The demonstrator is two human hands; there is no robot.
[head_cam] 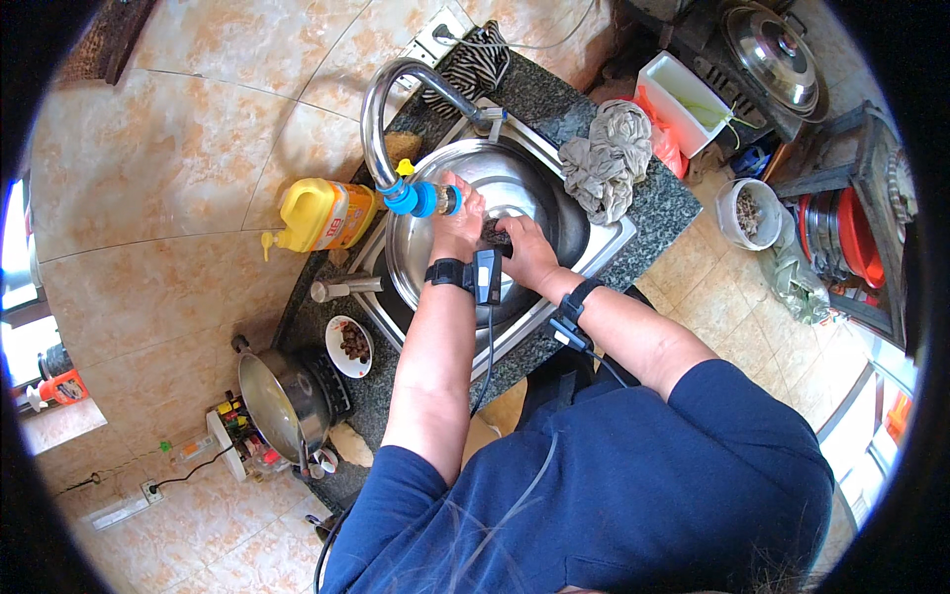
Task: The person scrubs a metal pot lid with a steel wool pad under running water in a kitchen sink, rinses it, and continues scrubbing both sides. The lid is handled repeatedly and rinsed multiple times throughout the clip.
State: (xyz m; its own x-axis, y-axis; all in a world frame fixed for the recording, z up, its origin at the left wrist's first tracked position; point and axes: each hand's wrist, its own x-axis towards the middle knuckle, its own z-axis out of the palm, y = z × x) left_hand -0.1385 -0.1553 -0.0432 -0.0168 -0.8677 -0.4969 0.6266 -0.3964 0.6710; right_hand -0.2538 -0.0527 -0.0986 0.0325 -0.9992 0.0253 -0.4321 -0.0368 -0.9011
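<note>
Both hands are over a round stainless steel basin (531,167) set in the metal sink (622,236). My left hand (462,211) is by the blue tap nozzle (423,199), palm turned inward and fingers extended; the nozzle hides part of it. My right hand (528,252) curls its fingers around a small dark, rough lump (496,233), whose kind I cannot tell. The lump lies between the two hands, close to the left palm. Above arches the chrome tap (375,119). Black straps with small devices circle both wrists.
Left of the sink stand a yellow jug with a pump (326,215), a white bowl of brown pieces (349,347) and a steel pot (286,401). Crumpled grey cloths (608,160) lie on the right counter. Beyond are a white container (681,104) and a plastic tub (749,215).
</note>
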